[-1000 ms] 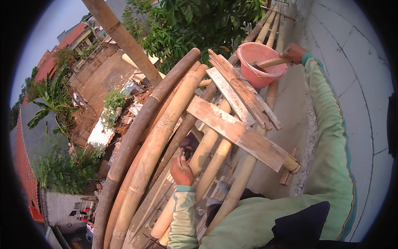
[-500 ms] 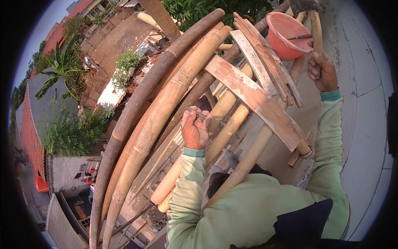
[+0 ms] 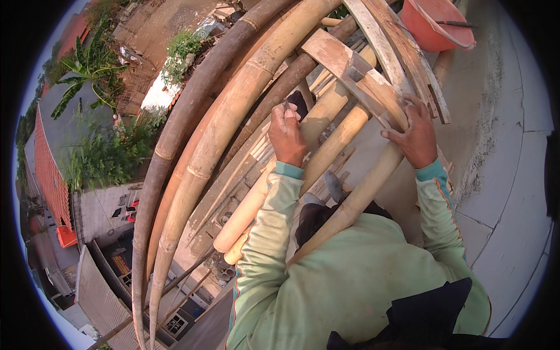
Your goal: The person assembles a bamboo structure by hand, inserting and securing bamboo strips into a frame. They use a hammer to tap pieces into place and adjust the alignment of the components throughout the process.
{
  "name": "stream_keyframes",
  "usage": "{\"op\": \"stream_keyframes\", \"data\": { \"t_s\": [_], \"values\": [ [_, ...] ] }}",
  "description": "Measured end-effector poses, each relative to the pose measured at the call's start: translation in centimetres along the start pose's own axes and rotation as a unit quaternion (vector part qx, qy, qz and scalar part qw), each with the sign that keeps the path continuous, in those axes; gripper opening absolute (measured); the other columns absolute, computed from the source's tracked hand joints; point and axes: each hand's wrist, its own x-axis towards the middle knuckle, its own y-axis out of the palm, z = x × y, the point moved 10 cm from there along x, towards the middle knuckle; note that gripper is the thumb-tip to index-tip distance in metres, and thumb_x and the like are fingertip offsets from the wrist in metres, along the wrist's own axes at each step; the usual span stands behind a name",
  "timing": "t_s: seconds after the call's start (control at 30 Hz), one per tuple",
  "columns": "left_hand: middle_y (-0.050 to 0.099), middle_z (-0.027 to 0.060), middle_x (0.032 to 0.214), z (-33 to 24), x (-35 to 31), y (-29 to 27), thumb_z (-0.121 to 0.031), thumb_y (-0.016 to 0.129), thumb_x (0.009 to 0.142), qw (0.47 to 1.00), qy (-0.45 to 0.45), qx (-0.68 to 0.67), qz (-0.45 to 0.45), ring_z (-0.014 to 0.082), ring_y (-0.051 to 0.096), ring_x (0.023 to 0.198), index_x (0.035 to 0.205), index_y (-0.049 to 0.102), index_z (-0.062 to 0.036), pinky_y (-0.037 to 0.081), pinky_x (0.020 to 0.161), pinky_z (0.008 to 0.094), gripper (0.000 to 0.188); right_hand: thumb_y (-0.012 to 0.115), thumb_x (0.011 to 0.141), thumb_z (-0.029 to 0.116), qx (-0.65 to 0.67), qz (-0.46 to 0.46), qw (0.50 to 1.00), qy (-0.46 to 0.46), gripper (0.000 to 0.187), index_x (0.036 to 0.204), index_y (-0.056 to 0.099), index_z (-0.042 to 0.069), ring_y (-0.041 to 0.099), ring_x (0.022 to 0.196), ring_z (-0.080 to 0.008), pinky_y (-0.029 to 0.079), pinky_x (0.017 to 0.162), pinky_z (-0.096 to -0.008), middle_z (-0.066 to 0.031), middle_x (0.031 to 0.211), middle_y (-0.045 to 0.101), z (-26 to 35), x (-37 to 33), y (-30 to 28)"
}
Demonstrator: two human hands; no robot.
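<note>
My right hand point(image 3: 417, 131) is closed round the wooden handle of a hammer point(image 3: 385, 93). The dark hammer head lies over the paint-stained plank point(image 3: 329, 49); whether it touches the wood I cannot tell. My left hand point(image 3: 288, 135) is closed, pinching a small, thin metal nail point(image 3: 286, 105) between thumb and fingers. It is above the bamboo poles, to the left of the plank. That plank rests across the light bamboo poles point(image 3: 335, 153), and part of it is hidden under the hammer and my right hand.
Thick curved bamboo poles point(image 3: 201, 157) run along the left, with a drop to roofs and ground beyond. Narrow boards point(image 3: 408, 52) lean at the upper right beside a red bucket point(image 3: 429, 26) with a tool across it. A grey concrete ledge point(image 3: 496, 169) borders the right.
My right hand has brought the hammer from raised at the upper right down and left over the plank. My left hand has risen slightly and turned, still pinching the nail. The view has shifted.
</note>
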Motion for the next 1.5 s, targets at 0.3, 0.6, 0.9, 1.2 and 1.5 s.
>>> {"op": "stream_keyframes", "data": {
  "t_s": [0.3,0.6,0.9,1.2,1.5],
  "values": [
    [0.059,0.0005,0.086,2.0,0.1,0.3,-0.018,0.050,0.111,0.996,-0.016,-0.082,0.028,0.0065,0.052,0.069,0.110,0.061,-0.0039,0.041,0.061,0.0214,0.017,0.088,0.074,0.028,-0.013,0.025,0.999,0.020,0.064,0.130,0.067,0.004,0.055,0.133,-0.0381,0.042,0.111,-0.0503,-0.0146,0.149,0.056,-3.2,-0.6,0.7],
    [0.062,0.0044,0.084,3.4,0.7,0.2,-0.016,0.050,0.111,0.974,-0.080,-0.208,0.034,0.0103,0.058,0.067,0.109,0.059,-0.0041,0.045,0.057,0.0216,0.015,0.088,0.075,0.027,-0.023,0.009,1.000,0.017,0.057,0.122,0.069,0.004,0.054,0.135,-0.0391,0.038,0.116,-0.0502,-0.0175,0.149,0.057,-4.1,-0.3,1.4],
    [0.069,0.0154,0.115,3.0,2.5,-5.5,-0.016,0.039,0.112,0.962,-0.079,-0.231,-0.120,0.0191,0.063,0.077,0.119,0.050,-0.0045,0.052,0.061,0.0304,0.018,0.087,0.076,0.025,-0.029,0.022,0.999,0.002,0.051,0.117,0.067,0.002,0.051,0.137,-0.0396,0.036,0.117,-0.0510,-0.0166,0.155,0.052,-3.8,-0.7,1.5],
    [0.073,0.0188,0.109,2.2,1.9,-4.3,-0.013,0.044,0.110,0.976,-0.064,-0.195,-0.079,0.0142,0.063,0.065,0.111,0.053,-0.0038,0.054,0.052,0.0274,0.013,0.085,0.077,0.013,0.003,0.031,0.999,-0.036,0.046,0.115,0.065,-0.003,0.051,0.137,-0.0412,0.040,0.114,-0.0507,-0.0201,0.155,0.051,-3.7,-0.7,1.7],
    [0.071,0.0069,0.101,2.9,-1.0,-2.2,-0.019,0.047,0.111,0.997,0.034,-0.070,-0.017,0.0063,0.053,0.068,0.113,0.059,-0.0040,0.043,0.056,0.0221,0.019,0.087,0.073,0.017,-0.005,0.043,0.997,-0.059,0.048,0.115,0.069,0.001,0.052,0.134,-0.0422,0.038,0.114,-0.0506,-0.0203,0.153,0.052,-3.1,-0.1,1.0]
  ]
}}
